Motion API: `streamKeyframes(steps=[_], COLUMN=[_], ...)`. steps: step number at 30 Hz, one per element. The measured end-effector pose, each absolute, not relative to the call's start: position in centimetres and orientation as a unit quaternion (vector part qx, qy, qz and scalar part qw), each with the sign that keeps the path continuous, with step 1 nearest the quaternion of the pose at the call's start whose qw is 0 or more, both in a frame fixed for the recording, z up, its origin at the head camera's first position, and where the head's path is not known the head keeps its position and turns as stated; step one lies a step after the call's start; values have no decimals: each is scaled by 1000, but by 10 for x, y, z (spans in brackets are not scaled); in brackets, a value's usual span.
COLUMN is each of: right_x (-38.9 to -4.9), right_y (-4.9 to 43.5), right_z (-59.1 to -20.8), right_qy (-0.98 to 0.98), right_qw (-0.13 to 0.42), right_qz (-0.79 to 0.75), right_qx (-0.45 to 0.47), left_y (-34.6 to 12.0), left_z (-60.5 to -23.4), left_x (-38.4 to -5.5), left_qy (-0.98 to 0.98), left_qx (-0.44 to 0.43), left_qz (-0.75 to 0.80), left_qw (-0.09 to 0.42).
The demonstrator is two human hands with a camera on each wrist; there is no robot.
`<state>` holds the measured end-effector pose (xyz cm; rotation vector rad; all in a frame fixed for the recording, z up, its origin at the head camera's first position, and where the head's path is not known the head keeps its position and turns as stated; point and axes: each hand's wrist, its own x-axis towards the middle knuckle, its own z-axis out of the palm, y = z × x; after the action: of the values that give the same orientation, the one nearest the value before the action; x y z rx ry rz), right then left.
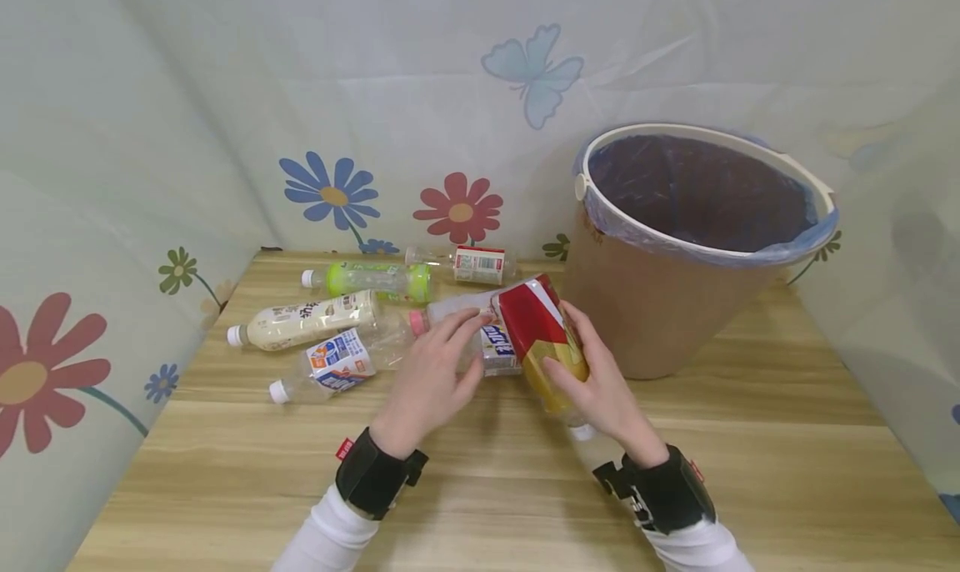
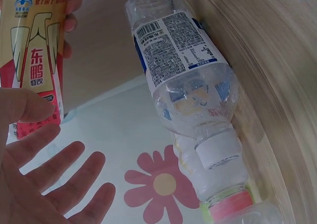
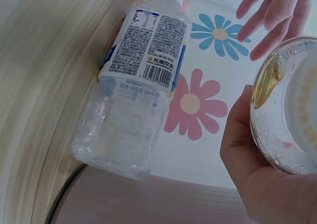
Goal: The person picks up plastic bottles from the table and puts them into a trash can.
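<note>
Red-and-gold bottle (image 1: pixel 542 338), its label reading 东鹏特饮 in the left wrist view, tilts above the middle of the surface (image 1: pixel 480 497), in front of the bin (image 1: pixel 637 313), its white cap angled toward the near edge. The line across the top of that label begins 累了困了, beside a small blue emblem. In the right wrist view droplets cling to its clear round end, where the lettering is too blurred to read. The right hand (image 1: pixel 603 384) grips this bottle around its side; the left hand (image 1: pixel 435 376) has its fingers spread beside it, and whether the thumb touches the label I cannot tell.

Below, a clear bottle with a blue-and-white label (image 1: pixel 500 353) lies on its side, showing a barcode and dense small print in the wrist views. Behind the left hand is a pale bottle with a pink cap (image 1: pixel 453 307). Along the far edge lies a clear bottle with a red-and-white label and barcode (image 1: pixel 480 265); toward the far left corner, a green-labelled bottle (image 1: pixel 378 281). Nearer the left edge are a cream-coloured bottle (image 1: pixel 311 320) and a clear bottle with a blue-and-orange label (image 1: pixel 341 362), both white-capped. Toward the far right corner, the tan bin holds a translucent bluish liner (image 1: pixel 690 193) folded over its cream rim
</note>
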<state>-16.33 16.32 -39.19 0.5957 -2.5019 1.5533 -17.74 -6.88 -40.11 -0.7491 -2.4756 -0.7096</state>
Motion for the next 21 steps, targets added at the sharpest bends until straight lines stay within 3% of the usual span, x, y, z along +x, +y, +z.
streamKeyframes(steps=[12,21], right_x=[-161,-163], right_y=[162,161], right_z=[-368,-316], right_qy=[-811,-797], right_qw=[74,118], right_qz=[545,550], right_qx=[199,217], left_y=[-59,-47], left_z=[-396,-379], left_x=[-177,-183], left_qy=[-894,-886], left_qx=[-278,-296], left_qz=[-274,-274], left_qw=[218,229])
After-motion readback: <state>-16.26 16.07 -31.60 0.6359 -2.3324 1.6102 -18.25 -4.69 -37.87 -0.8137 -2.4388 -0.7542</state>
